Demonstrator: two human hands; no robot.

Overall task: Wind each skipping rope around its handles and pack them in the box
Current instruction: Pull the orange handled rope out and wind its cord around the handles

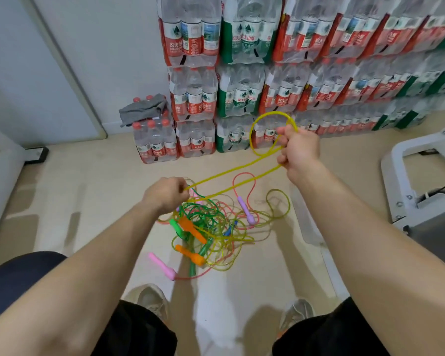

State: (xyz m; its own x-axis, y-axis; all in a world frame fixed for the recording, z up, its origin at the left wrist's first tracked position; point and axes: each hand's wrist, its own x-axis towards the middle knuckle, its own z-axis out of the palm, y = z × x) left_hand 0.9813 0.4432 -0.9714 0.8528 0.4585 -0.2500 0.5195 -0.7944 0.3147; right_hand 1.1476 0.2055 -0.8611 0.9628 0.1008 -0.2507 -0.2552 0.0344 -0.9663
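While the right hand (pixel 299 150), right of centre, curls its fingers (pixel 283 158) round a yellow rope (pixel 231 169), a loop of that rope stands above the knuckles. Two strands run down-left from the fist to the left hand (pixel 165 194) at centre. That hand's fingers are closed too, pinching the same strands where they meet. Whether the rope's handles sit inside this fist I cannot tell.

Just below and right of the left hand, a tangle (pixel 211 227) of green, red and yellow ropes lies on the floor. Orange handles (pixel 190 231), a pink handle (pixel 162 265) and a purple handle (pixel 244 209) lie loose in and around it.

I judge this to be the winding of the first rope, hardly begun, with the yellow rope lifted partly out of the heap. The next move calls for pulling it clear without dragging the others, then laying turns round its handles. No box shows. Packs of bottles (pixel 193 98) fill the upper frame.
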